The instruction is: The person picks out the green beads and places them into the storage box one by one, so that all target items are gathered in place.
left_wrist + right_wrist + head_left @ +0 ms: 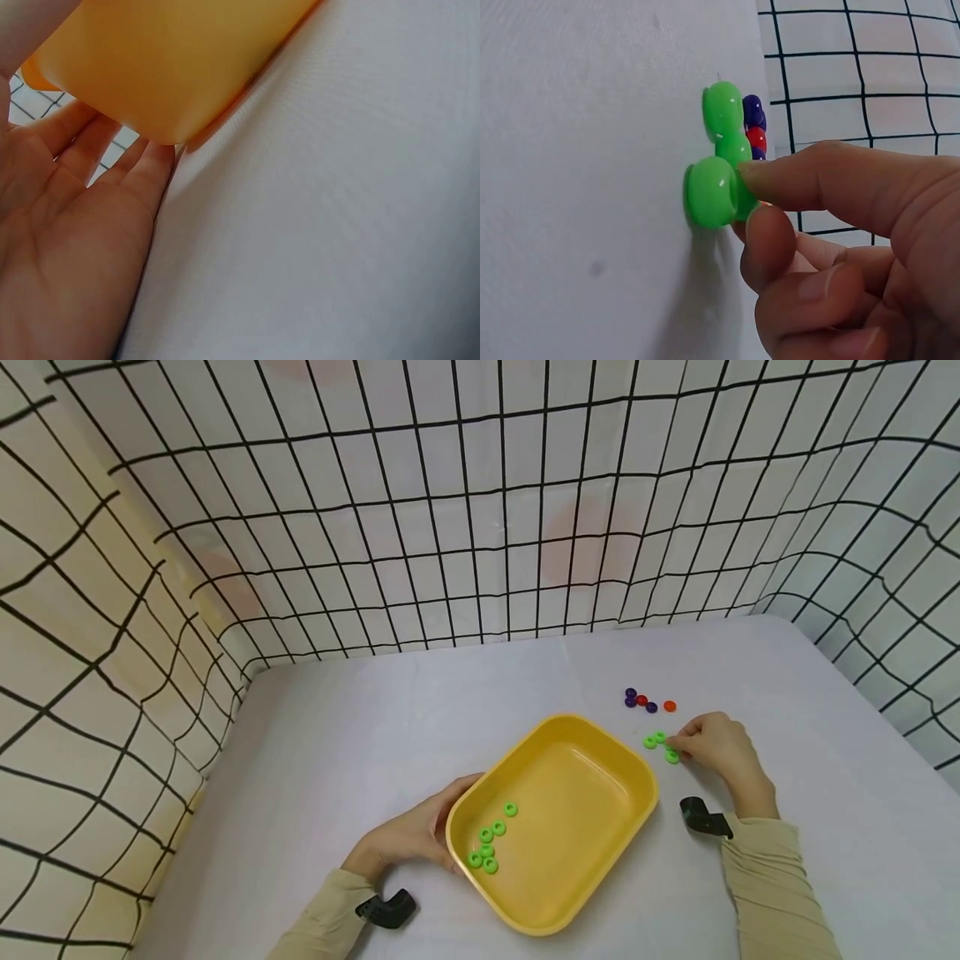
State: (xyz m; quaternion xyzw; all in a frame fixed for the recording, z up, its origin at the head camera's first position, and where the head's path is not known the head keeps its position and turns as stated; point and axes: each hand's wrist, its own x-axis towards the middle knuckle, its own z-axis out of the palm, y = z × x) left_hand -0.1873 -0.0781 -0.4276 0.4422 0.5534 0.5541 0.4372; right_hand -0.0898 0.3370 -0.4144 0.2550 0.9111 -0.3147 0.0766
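My left hand (416, 827) holds the yellow tray (600, 852) at its left end, with the fingers against the outer wall (172, 67) in the left wrist view. Several green ring beads (486, 835) lie inside, towards that same end. To the right of the tray, my right hand (716, 747) pinches a green ring bead (745, 196) between finger and thumb, low at the table surface. Other green ring beads (650, 742) lie close around the fingertips. The pinched bead is partly hidden by the fingers and by a nearer green bead (711, 193).
Beyond the green beads lie three purple beads (651, 707), a red bead (642, 700) and an orange bead (670, 706). A white cloth covers the table (337, 735). Black netting (465, 493) over white sheeting encloses the back and sides. Each wrist bears a black mount (386, 910).
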